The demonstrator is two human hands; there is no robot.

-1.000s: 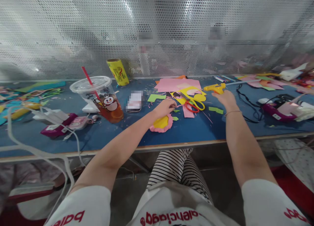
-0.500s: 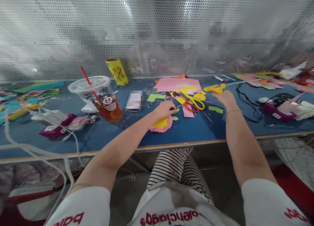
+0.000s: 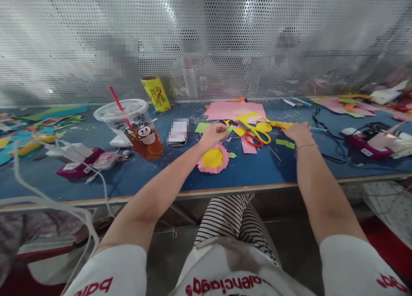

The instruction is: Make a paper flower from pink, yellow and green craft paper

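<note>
My left hand [image 3: 215, 135] pinches a small green paper piece [image 3: 229, 129] between its fingertips, just above the table. Below it lies a round paper flower [image 3: 211, 170] with a ruffled pink rim and a yellow centre. A second green piece [image 3: 232, 155] is at the flower's right edge. My right hand [image 3: 299, 133] is closed around a yellow hot glue gun [image 3: 281, 124], its nozzle pointing left; the handle is hidden by the fingers. Between the hands lie scissors [image 3: 254, 139] with red and yellow handles, beside yellow paper [image 3: 247, 122] and pink scraps.
A plastic drink cup [image 3: 141, 133] with a red straw and a phone [image 3: 178, 132] stand to the left. Pink sheets [image 3: 231, 110] lie behind. Purple power strips [image 3: 370, 146] and cables occupy both sides. A perforated metal panel [image 3: 225, 38] bounds the table's far edge.
My left hand has lifted off the flower, moving slightly away from me with a green piece in its fingers. My right hand has wrapped further around the glue gun.
</note>
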